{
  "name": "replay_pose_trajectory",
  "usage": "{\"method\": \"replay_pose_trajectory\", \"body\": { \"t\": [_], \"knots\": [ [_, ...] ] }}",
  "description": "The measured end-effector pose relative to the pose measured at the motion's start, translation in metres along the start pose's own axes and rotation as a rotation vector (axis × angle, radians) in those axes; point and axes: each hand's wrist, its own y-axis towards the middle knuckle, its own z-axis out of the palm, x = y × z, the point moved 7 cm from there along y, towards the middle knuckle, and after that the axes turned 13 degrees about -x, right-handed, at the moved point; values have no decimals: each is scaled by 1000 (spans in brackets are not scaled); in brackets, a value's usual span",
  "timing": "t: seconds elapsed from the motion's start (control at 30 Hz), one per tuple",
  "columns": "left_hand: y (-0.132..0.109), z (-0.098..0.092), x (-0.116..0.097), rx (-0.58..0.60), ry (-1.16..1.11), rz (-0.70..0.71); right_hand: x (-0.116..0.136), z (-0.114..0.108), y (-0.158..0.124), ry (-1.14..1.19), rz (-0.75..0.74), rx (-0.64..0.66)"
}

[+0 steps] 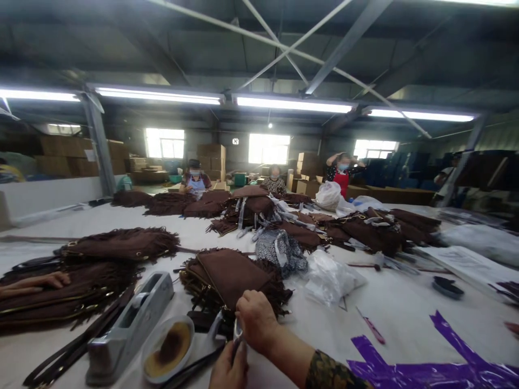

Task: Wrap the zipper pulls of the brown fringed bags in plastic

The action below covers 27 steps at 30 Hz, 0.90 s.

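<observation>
Near the bottom centre, my left hand (230, 366) is closed on a dark strap (194, 370) that trails to the lower left. My right hand (258, 319) is closed just above it, its fingers pinched at a shiny metal clasp (238, 328) on the strap end. Part of the clasp is hidden by the fingers. Directly beyond my hands lies a stack of brown fringed bags (233, 275) with gold zips. Left of my hands are a white bowl (188, 351) with a brown-stained yellowish pad and a grey tape dispenser (130, 329).
A co-worker's hand (52, 280) rests on brown bags at the left. More fringed bags (259, 208) cover the table's far side, where people sit or stand. Right lie crumpled plastic (330, 278), a pink cutter (373, 329), a black dish (447, 288) and purple tape (425, 373).
</observation>
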Motion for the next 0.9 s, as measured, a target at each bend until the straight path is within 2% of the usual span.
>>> {"method": "replay_pose_trajectory", "body": {
  "t": [0.13, 0.27, 0.33, 0.43, 0.5, 0.57, 0.67, 0.77, 0.9],
  "knots": [
    [-1, 8, 1, 55, -65, -96, -3, 0, 6, -85, -39, -8],
    [-8, 10, -7, 86, -78, -129, -14, 9, 6, -86, -13, 65],
    [-11, 9, -11, 117, -89, -138, -23, 12, 2, -29, 42, 100],
    [-12, 4, -10, 149, -140, -201, -32, -3, -5, 161, 69, 34],
    [-13, 1, -9, 183, -200, -269, -29, -19, -12, 265, -23, 21],
    [-14, -1, -9, 232, -257, -323, -18, -31, -22, 310, -176, 73],
    [-16, -1, -12, 286, -294, -367, -2, -39, -34, 289, -336, 144],
    [-16, 0, -13, 263, -252, -357, 6, -35, -31, 269, -369, 163],
    [-13, -1, -9, 160, -136, -264, 14, -18, -19, 201, -447, 270]
  ]
}}
